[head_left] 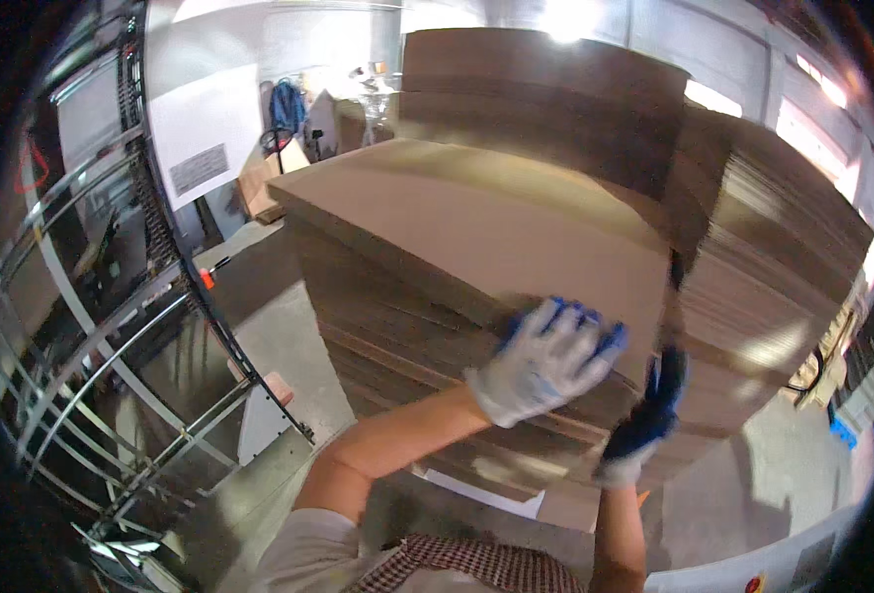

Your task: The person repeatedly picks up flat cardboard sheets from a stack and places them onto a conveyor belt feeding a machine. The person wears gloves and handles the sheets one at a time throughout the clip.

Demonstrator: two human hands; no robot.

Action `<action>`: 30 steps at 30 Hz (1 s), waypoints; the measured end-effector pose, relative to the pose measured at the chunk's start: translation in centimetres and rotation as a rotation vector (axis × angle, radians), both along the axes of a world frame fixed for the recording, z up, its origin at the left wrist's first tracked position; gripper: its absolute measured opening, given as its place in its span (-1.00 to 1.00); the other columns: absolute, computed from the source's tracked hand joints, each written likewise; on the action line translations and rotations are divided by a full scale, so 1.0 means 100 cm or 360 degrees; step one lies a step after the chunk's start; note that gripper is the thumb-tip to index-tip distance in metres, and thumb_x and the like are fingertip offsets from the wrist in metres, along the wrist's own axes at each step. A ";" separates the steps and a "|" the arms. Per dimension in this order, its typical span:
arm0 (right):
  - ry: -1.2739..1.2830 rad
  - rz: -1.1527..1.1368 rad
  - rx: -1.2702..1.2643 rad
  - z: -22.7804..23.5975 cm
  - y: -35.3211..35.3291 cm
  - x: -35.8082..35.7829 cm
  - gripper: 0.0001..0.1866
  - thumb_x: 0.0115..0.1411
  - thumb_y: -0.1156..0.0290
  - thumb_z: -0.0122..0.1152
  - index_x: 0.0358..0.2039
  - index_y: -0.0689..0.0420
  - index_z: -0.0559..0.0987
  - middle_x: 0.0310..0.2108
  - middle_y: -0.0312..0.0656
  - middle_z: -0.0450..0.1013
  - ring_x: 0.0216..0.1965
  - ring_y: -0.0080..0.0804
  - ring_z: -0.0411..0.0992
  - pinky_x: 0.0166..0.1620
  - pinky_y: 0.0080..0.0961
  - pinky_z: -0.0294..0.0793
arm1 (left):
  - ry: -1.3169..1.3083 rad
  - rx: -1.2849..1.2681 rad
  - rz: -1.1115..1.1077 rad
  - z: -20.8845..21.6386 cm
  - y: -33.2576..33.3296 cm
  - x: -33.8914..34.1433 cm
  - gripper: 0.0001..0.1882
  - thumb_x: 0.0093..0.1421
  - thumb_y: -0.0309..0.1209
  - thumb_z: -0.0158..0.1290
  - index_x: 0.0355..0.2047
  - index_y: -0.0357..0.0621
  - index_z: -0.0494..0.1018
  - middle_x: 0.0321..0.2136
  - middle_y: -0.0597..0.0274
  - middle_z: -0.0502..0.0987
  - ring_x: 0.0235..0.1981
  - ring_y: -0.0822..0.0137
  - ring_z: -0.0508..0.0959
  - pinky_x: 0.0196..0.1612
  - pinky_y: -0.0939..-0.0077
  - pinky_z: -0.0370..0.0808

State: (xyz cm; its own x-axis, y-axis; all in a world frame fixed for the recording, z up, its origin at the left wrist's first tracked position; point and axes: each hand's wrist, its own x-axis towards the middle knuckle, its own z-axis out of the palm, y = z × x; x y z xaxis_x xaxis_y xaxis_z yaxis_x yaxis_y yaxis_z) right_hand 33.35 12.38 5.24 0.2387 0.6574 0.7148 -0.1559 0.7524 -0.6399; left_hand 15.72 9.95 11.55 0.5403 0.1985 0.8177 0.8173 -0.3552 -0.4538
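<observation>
A tall stack of flat brown cardboard sheets [476, 212] stands in front of me. My left hand [547, 364], in a white work glove with blue fingertips, lies on the top sheets near their front edge with its fingers spread. At the stack's right side, my right hand [649, 410] wears a dark blue and white glove. Its fingers stretch upward along the sheet edges, and its palm side is partly hidden. Neither hand is closed round a sheet.
Taller cardboard stacks rise behind [541, 99] and to the right [773, 257]. A metal frame with curved bars [111, 366] stands at the left, beside a white panel [205, 128]. Concrete floor [298, 366] shows between frame and stack. A white machine surface [753, 563] edges in at lower right.
</observation>
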 end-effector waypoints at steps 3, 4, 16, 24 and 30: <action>0.0190 0.0003 -0.0331 -0.019 -0.026 -0.009 -0.31 0.33 -0.11 -0.37 0.32 0.07 0.10 0.31 -0.11 0.09 0.30 -0.21 0.09 0.31 -0.18 0.01 | -0.0021 -0.0028 -0.0135 -0.009 0.006 0.009 -0.46 0.12 -0.31 -0.09 0.15 -0.10 0.30 -0.12 0.03 0.40 -0.06 0.09 0.40 0.02 0.03 0.37; 0.0347 0.0156 -0.0462 -0.024 -0.028 -0.008 -0.27 0.30 -0.24 -0.38 0.32 -0.01 0.13 0.30 -0.12 0.11 0.31 -0.19 0.06 0.29 -0.13 0.03 | -0.0073 -0.0037 -0.0239 -0.013 0.012 0.014 -0.46 0.13 -0.31 -0.10 0.16 -0.09 0.28 -0.11 0.02 0.40 -0.05 0.08 0.40 0.04 0.01 0.36; 0.0723 0.0730 -0.0831 0.010 -0.052 -0.084 -0.33 0.22 -0.22 -0.06 0.24 -0.19 0.18 0.20 -0.17 0.17 0.11 -0.04 0.28 0.06 -0.16 0.36 | -0.1840 -0.0535 -0.0613 -0.072 -0.058 -0.198 -0.37 0.05 -0.33 0.25 0.12 -0.18 0.31 0.03 0.10 0.43 0.02 0.20 0.44 0.16 0.29 0.32; 0.0620 0.0571 -0.0800 0.031 -0.049 -0.146 -0.36 0.15 -0.22 0.06 0.14 -0.14 0.34 0.08 -0.25 0.33 0.02 -0.21 0.35 0.03 -0.25 0.39 | -0.3322 -0.1334 -0.1592 -0.102 -0.004 -0.353 -0.50 0.19 0.00 0.08 -0.05 -0.12 0.41 -0.24 0.13 0.55 -0.24 0.30 0.57 -0.17 0.39 0.51; 0.0557 0.0506 -0.0480 0.038 -0.012 -0.155 -0.45 0.20 -0.16 0.04 0.07 -0.11 0.39 0.03 -0.23 0.36 0.02 -0.26 0.30 0.09 -0.33 0.34 | -0.3292 -0.1728 -0.1878 -0.071 0.046 -0.412 -0.41 0.25 0.06 -0.03 0.12 -0.06 0.29 -0.20 0.03 0.50 -0.18 0.14 0.54 -0.14 0.21 0.51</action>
